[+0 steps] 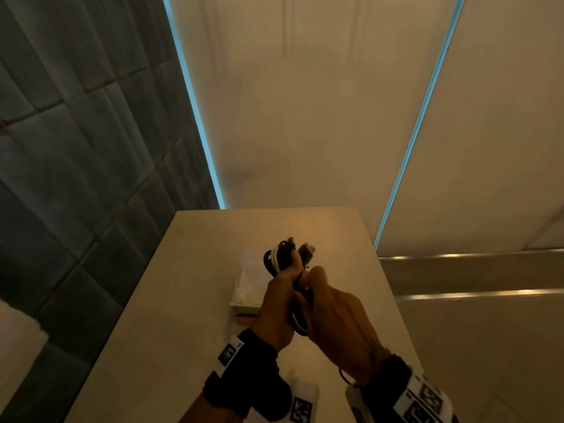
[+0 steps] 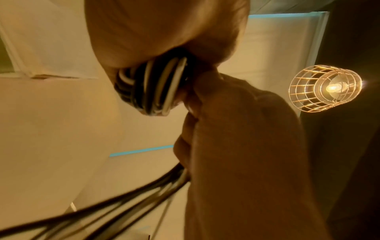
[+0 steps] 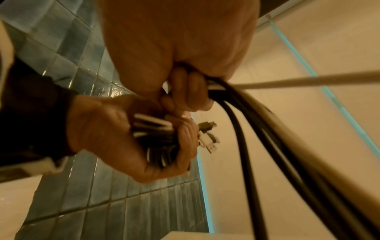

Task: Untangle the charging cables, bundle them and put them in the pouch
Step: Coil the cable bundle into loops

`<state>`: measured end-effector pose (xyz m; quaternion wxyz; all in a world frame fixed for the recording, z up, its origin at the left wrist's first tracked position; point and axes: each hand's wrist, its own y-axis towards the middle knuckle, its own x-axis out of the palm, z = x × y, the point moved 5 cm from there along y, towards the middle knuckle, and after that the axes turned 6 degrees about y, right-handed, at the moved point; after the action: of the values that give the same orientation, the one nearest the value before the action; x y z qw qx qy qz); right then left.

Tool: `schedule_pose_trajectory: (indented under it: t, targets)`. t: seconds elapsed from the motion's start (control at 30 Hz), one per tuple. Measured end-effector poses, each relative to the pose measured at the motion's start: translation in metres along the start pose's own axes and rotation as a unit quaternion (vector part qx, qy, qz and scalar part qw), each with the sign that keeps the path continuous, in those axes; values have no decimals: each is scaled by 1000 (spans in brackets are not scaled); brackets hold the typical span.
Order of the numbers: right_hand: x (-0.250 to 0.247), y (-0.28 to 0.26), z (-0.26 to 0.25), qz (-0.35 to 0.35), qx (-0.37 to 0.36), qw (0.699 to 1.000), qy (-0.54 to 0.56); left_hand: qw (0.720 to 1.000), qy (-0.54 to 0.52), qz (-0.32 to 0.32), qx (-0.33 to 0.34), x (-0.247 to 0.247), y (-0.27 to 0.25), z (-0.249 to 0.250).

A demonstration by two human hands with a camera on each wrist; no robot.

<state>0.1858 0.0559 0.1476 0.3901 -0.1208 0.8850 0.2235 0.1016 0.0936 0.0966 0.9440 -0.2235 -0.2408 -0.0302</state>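
Observation:
A bundle of black and white charging cables [image 1: 279, 254] is held above the small table, loops upward. My left hand [image 1: 282, 296] grips the coiled strands [image 3: 156, 138] in its curled fingers. Black and white plugs [image 3: 207, 138] stick out past its fingertips. My right hand [image 1: 328, 300] is right beside it, fingers [image 3: 188, 92] curled round the loose cable lengths [image 3: 252, 129] that run back toward the wrist. In the left wrist view the coil [image 2: 152, 87] shows under the left palm. A white pouch [image 1: 250, 280] lies flat on the table, left of and below the hands.
The beige table [image 1: 171, 315] is narrow, with a grey-blue tiled wall [image 1: 76, 148] on its left and steps with metal edging [image 1: 476, 274] on its right. A caged lamp [image 2: 324, 87] glows overhead. A pale wall with blue-lit seams rises behind.

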Motion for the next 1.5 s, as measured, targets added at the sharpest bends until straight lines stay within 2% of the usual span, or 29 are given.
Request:
schedule_pose_trajectory:
  t: [0.07, 0.13, 0.23, 0.3, 0.37, 0.4, 0.43, 0.5, 0.57, 0.63, 0.67, 0.73, 0.87, 0.97, 1.1, 1.23, 1.33, 1.5]
  targets:
    - [-1, 3, 1, 15, 37, 998, 49, 999, -29, 25, 13, -9, 9, 9]
    - [1, 2, 3, 33, 32, 997, 63, 995, -80, 51, 31, -16, 16, 24]
    - [9, -10, 12, 26, 32, 985, 165, 989, -95, 65, 92, -19, 18, 57]
    - [19, -22, 22, 10, 59, 953, 297, 987, -75, 57, 131, -18, 18, 78]
    - [34, -35, 39, -34, 110, 894, 432, 984, -60, 39, 162, -14, 17, 92]
    - [40, -46, 50, -61, 139, 868, 472, 983, -54, 30, 176, -12, 17, 97]
    - [42, -54, 56, -84, 152, 855, 489, 981, -49, 24, 186, -10, 17, 100]
    - [42, -70, 79, -138, 168, 889, 403, 979, -43, 22, 198, -11, 17, 104]
    - [39, -82, 106, -191, 192, 924, 269, 976, -31, 26, 212, -12, 14, 107]
    - [19, -77, 121, -122, 194, 952, 204, 974, -3, 22, 226, -9, 12, 110]
    - [8, -69, 114, -77, 191, 954, 217, 972, 10, 16, 232, -4, 10, 112]
    - [-4, -40, 86, -31, 152, 950, 270, 971, 32, 6, 238, 9, 7, 110]
    - [3, 11, 17, 4, 63, 905, 421, 976, 66, 2, 205, 32, 9, 106]
    - [18, 14, 9, 39, 76, 847, 524, 983, 97, 15, 157, 30, 11, 113]
    - [40, -1, 22, -50, 109, 797, 591, 994, 20, -8, 105, 23, 7, 117]
    - [52, -25, 42, -156, 190, 800, 548, 996, -30, -25, 76, 7, 3, 118]
    - [38, -37, 62, -214, 215, 786, 538, 998, -6, -50, 39, -7, -4, 112]
    - [-20, -29, 83, -262, 200, 823, 464, 995, 40, -91, 13, -20, -17, 84]
